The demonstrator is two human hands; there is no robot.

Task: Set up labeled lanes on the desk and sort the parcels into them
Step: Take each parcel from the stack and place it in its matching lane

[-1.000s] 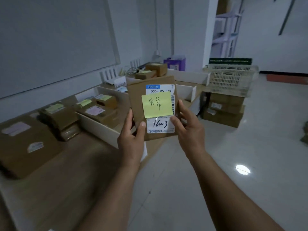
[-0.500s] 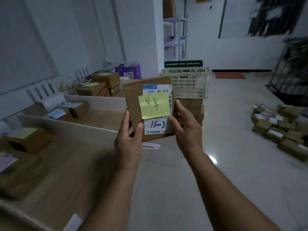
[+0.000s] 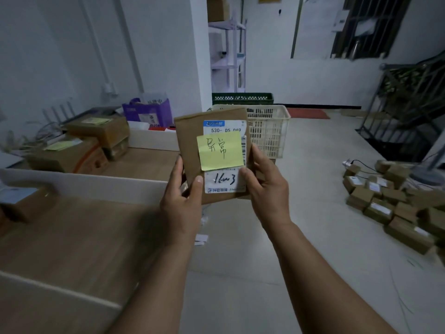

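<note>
Holding: the left hand [image 3: 183, 203] and the right hand [image 3: 267, 189] both grip one flat brown parcel [image 3: 192, 141], with thumbs on the front and fingers curled behind it.
Parcel: it is up in the air, just past the edge of the tabletop [image 3: 72, 237], and it touches nothing but the two hands.
Note: a yellow sticky note [image 3: 220, 150] with two written signs sits on the parcel's white label [image 3: 225, 183]; hand-written marks show under it.
Lanes: white strips [image 3: 96, 184] stand on the tabletop and cut it into lanes.
Boxes: brown boxes [image 3: 72, 155] with notes on top sit in the far lane, near a purple bag [image 3: 149, 112].
Basket: a white basket [image 3: 269, 131] stands behind the parcel, and a green crate [image 3: 242, 98] is behind that.
Pile: many small parcels [image 3: 390, 198] lie on the floor [image 3: 313, 165] far to the right, not in any lane.
Change: the grip is the same as a second ago, but the view has swung to the right. The lanes have slid to the left, and the floor pile has come into sight.
Meaning: the parcel has its note but no lane yet. I think the person is looking for where it goes. It likely needs the lane that matches its note.
</note>
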